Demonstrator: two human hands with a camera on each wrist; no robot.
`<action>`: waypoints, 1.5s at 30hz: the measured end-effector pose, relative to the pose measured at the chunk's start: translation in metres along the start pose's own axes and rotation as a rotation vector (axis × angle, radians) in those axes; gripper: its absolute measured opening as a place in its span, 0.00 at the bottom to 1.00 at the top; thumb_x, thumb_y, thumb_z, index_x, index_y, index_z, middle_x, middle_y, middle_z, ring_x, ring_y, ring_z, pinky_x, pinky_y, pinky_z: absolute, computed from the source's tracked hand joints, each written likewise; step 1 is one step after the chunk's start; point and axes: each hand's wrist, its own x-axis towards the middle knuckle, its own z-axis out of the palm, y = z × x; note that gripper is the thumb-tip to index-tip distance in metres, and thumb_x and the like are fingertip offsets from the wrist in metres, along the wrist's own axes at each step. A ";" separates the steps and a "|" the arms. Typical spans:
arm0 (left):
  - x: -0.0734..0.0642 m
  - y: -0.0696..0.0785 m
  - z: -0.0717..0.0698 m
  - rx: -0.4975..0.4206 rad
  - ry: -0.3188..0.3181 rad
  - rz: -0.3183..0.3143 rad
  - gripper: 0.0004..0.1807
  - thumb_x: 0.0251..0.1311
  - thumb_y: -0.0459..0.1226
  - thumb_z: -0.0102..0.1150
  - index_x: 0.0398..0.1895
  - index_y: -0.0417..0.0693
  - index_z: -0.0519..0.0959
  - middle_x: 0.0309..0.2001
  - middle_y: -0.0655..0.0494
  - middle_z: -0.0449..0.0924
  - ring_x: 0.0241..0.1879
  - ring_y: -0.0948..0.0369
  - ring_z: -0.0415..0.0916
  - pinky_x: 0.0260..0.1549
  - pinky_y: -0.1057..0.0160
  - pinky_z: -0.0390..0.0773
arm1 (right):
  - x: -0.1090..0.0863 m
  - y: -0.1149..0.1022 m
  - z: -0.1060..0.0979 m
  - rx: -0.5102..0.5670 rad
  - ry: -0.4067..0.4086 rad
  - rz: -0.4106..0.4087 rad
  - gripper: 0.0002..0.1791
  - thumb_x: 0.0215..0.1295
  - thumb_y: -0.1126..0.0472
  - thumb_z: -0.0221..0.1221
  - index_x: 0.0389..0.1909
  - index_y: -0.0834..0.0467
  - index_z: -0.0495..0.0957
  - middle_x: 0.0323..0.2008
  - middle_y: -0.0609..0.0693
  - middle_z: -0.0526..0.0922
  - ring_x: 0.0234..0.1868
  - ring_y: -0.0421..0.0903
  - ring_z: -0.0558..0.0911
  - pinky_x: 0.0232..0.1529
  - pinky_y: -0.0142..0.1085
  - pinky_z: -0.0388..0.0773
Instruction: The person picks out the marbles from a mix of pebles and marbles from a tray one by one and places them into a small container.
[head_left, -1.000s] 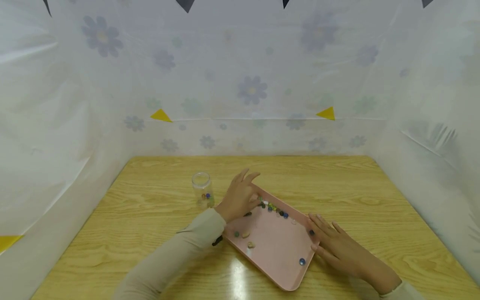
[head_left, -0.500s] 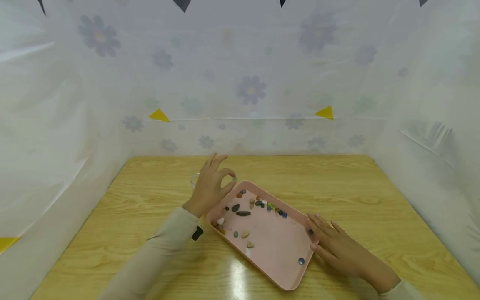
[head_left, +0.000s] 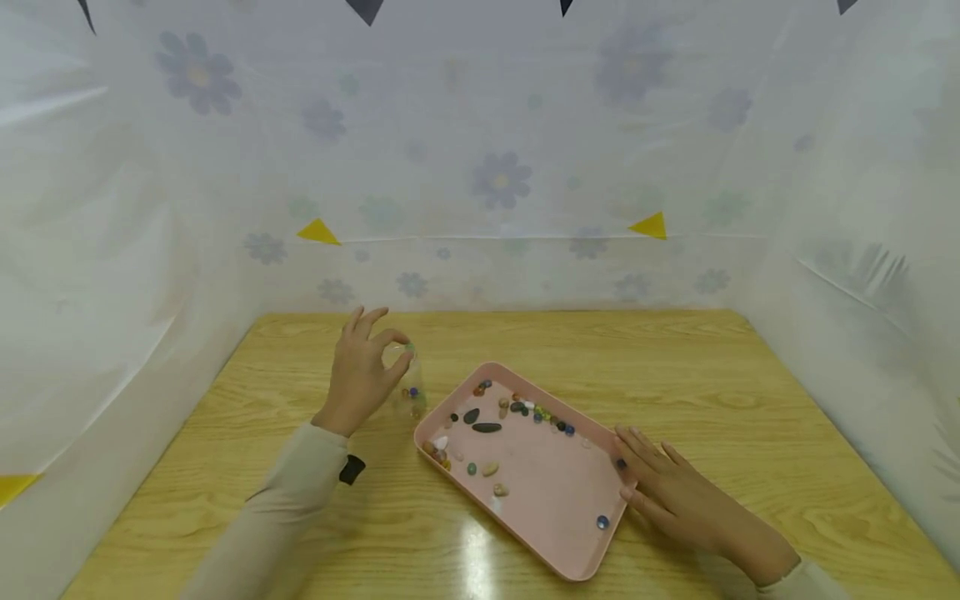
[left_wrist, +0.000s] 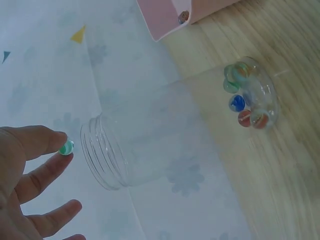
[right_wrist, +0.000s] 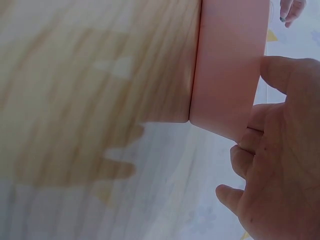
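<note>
My left hand (head_left: 360, 373) pinches a clear green marble (left_wrist: 66, 147) between thumb and index finger, just above the mouth of a glass jar (left_wrist: 107, 150). Its other fingers are spread. Several marbles (left_wrist: 237, 103), green, blue and reddish, lie at the bottom of the upright jar. My right hand (head_left: 678, 500) rests with extended fingers on the right rim of a pink tray (head_left: 540, 517). In the right wrist view, the thumb and fingers lie along the tray's upper edge.
Inside the tray are dark oblong stones (head_left: 487, 427), pale pebbles (head_left: 491, 469), a white piece (head_left: 441, 442) and a row of small marbles and stones along the far side. A blue marble (head_left: 603, 522) sits near the right corner. Wood-grain table (head_left: 675, 367) surrounds it; patterned sheeting hangs behind.
My left hand has lifted the green marble out of the tray and carried it left to the jar's mouth. My right hand has stayed at the tray's rim.
</note>
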 end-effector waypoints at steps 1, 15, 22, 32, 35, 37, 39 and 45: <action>-0.001 -0.002 -0.001 0.004 -0.006 -0.016 0.07 0.54 0.37 0.69 0.34 0.43 0.83 0.63 0.37 0.68 0.68 0.36 0.53 0.61 0.31 0.57 | 0.000 0.000 0.000 0.001 0.000 0.000 0.34 0.74 0.48 0.48 0.74 0.60 0.53 0.73 0.58 0.56 0.74 0.48 0.52 0.65 0.19 0.20; -0.008 -0.009 -0.002 0.050 -0.064 -0.077 0.09 0.55 0.38 0.68 0.35 0.40 0.85 0.61 0.35 0.70 0.67 0.36 0.56 0.62 0.32 0.58 | -0.001 0.000 0.003 -0.011 0.017 -0.014 0.33 0.73 0.49 0.49 0.73 0.60 0.55 0.72 0.59 0.57 0.74 0.48 0.52 0.65 0.19 0.21; -0.007 -0.009 -0.003 0.068 -0.078 -0.087 0.10 0.55 0.38 0.67 0.35 0.41 0.85 0.61 0.36 0.71 0.66 0.36 0.56 0.63 0.34 0.58 | -0.001 0.001 0.003 -0.016 0.019 -0.011 0.34 0.73 0.49 0.49 0.73 0.60 0.55 0.72 0.58 0.57 0.74 0.47 0.52 0.65 0.19 0.21; -0.007 -0.009 -0.004 0.077 -0.096 -0.102 0.10 0.56 0.39 0.67 0.36 0.42 0.86 0.61 0.36 0.70 0.67 0.36 0.55 0.63 0.33 0.57 | -0.001 0.001 0.002 -0.021 0.030 -0.021 0.34 0.73 0.50 0.49 0.73 0.60 0.54 0.72 0.59 0.57 0.75 0.46 0.50 0.66 0.19 0.21; -0.008 -0.009 -0.004 0.075 -0.099 -0.104 0.10 0.56 0.39 0.67 0.36 0.42 0.86 0.61 0.36 0.70 0.67 0.36 0.55 0.63 0.33 0.57 | -0.001 0.001 0.002 -0.028 0.032 -0.026 0.34 0.73 0.50 0.49 0.73 0.60 0.54 0.72 0.59 0.57 0.75 0.44 0.49 0.66 0.19 0.21; -0.008 -0.009 -0.004 0.077 -0.099 -0.103 0.10 0.56 0.39 0.67 0.36 0.42 0.86 0.61 0.36 0.70 0.67 0.36 0.55 0.63 0.33 0.57 | -0.001 0.001 0.002 -0.032 0.033 -0.028 0.34 0.73 0.50 0.49 0.73 0.60 0.55 0.72 0.59 0.58 0.75 0.43 0.48 0.66 0.19 0.21; -0.008 -0.009 -0.004 0.078 -0.097 -0.102 0.10 0.56 0.39 0.67 0.36 0.41 0.86 0.61 0.36 0.71 0.67 0.36 0.56 0.63 0.33 0.57 | -0.001 0.001 0.002 -0.032 0.036 -0.031 0.34 0.73 0.50 0.50 0.73 0.60 0.55 0.72 0.59 0.58 0.75 0.43 0.48 0.66 0.19 0.21; -0.008 -0.009 -0.003 0.082 -0.093 -0.100 0.09 0.56 0.38 0.67 0.36 0.41 0.86 0.60 0.36 0.71 0.66 0.36 0.57 0.62 0.33 0.58 | -0.001 0.001 0.001 -0.030 0.036 -0.032 0.34 0.73 0.50 0.50 0.73 0.61 0.55 0.72 0.59 0.58 0.75 0.43 0.49 0.66 0.19 0.22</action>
